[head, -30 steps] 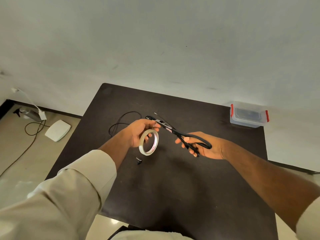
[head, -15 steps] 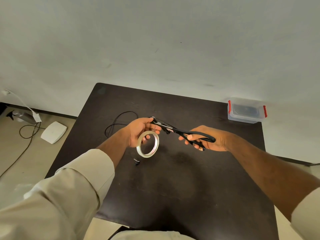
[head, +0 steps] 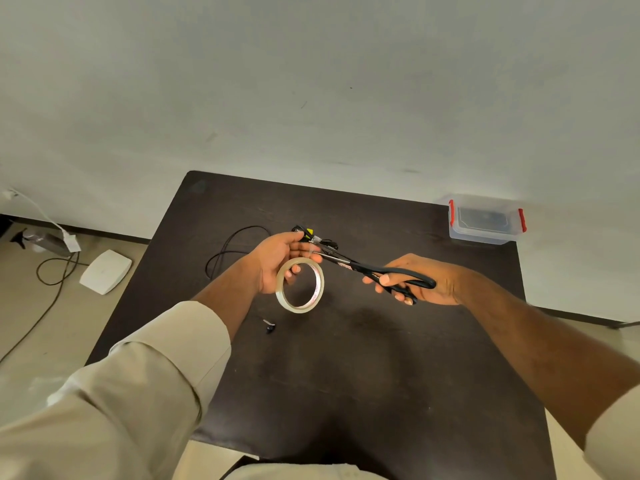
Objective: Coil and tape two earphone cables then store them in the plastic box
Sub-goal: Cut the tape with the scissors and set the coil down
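Since a second ago the scissors (head: 367, 268) have tipped flatter, blades right at the left hand (head: 277, 261). That hand pinches a bundled earphone cable (head: 313, 235) and the tape roll (head: 300, 285); the right hand (head: 419, 282) grips the handles. Second cable (head: 230, 251) lies on the table (head: 346, 375), plastic box (head: 486, 220) closed at the far right corner.

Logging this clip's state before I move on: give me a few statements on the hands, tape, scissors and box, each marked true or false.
1. The right hand holds black scissors. True.
2. The tape roll lies flat on the table. False: it hangs from the left hand.
3. The plastic box sits at the table's far right corner. True.
4. The scissor blades point toward the box. False: they point at the left hand's fingers.
5. A loose black cable lies on the table beyond the left hand. True.
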{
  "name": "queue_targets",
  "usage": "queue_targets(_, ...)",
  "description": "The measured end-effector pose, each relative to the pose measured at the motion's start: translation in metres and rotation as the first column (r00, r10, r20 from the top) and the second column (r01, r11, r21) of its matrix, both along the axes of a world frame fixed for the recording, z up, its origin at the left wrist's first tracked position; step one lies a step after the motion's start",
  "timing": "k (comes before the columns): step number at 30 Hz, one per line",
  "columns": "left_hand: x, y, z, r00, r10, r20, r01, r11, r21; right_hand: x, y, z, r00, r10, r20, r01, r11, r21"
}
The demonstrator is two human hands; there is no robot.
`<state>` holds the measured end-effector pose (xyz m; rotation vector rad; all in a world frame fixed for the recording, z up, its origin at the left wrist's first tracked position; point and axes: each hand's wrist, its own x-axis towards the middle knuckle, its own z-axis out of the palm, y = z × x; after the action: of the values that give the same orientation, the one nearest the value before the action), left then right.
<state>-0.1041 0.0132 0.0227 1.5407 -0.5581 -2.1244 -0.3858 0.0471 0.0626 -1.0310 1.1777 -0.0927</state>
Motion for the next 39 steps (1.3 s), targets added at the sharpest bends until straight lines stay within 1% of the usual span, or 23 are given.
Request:
queue_targets(4, -0.001, 0.002, 0.001, 1.000, -0.016, -0.002, 0.016, 1.000, 0.001, -0.003, 0.002, -0.002, 1.000, -0.024, -0.011, 0.024, 1.000, -0.004)
queue_targets(8, -0.007, 0.006, 0.001, 1.000, -0.030, 0.000, 0.030, 1.000, 0.002, -0.003, 0.002, -0.006, 1.000, -0.028, 0.003, 0.029, 0.999, -0.046)
queue_targets(12, -0.012, 0.011, -0.001, 0.999, -0.002, -0.037, 0.002, 1.000, 0.006, -0.004, 0.003, -0.010, 0.999, -0.032, 0.031, 0.034, 0.997, -0.071)
queue_targets(18, -0.016, 0.016, -0.003, 0.995, 0.022, -0.092, -0.022, 1.000, 0.004, -0.004, 0.007, -0.010, 0.999, -0.025, 0.024, 0.026, 0.997, -0.070)
queue_targets(29, -0.021, 0.015, -0.004, 0.997, 0.014, -0.079, -0.013, 1.000, 0.012, -0.009, 0.005, -0.011, 0.999, 0.027, -0.028, -0.031, 0.992, -0.126)
queue_targets(39, -0.022, 0.008, -0.005, 0.999, -0.002, -0.055, 0.002, 1.000, -0.002, -0.015, 0.003, -0.017, 1.000, 0.022, -0.009, -0.023, 0.990, -0.141)
